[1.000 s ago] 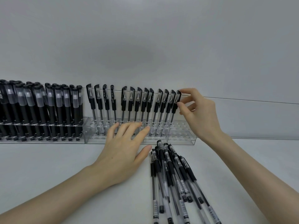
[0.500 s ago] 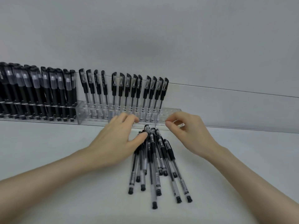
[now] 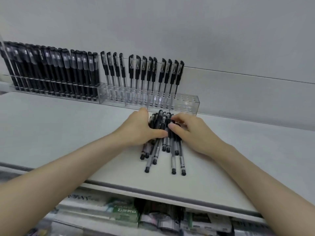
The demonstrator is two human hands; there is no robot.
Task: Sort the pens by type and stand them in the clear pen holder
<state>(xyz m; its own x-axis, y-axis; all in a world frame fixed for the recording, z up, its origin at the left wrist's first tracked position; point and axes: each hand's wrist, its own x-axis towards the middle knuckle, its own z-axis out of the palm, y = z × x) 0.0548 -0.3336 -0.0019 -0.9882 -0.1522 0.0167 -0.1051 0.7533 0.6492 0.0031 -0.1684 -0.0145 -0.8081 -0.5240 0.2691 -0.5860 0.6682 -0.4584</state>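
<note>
Right hand (image 3: 189,132) is off the holder row and down on the loose pens (image 3: 173,160): last pen seated, next pick starting. Left hand (image 3: 139,130) grips the pile, thumb across; right pinches a cap. Pile between both hands, clear barrels, black caps. Clear pen holder (image 3: 187,103) just beyond my fingertips, with free holes past my right hand.

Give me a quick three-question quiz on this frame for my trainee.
1. True or false: the clear pen holder has empty holes at its right end.
2. The loose pens lie: A) piled on the table between the left hand and right hand, B) in the holder, C) in a drawer.
3. Standing pens: caps up or down?
Key: 1 true; 2 A; 3 up.
</note>
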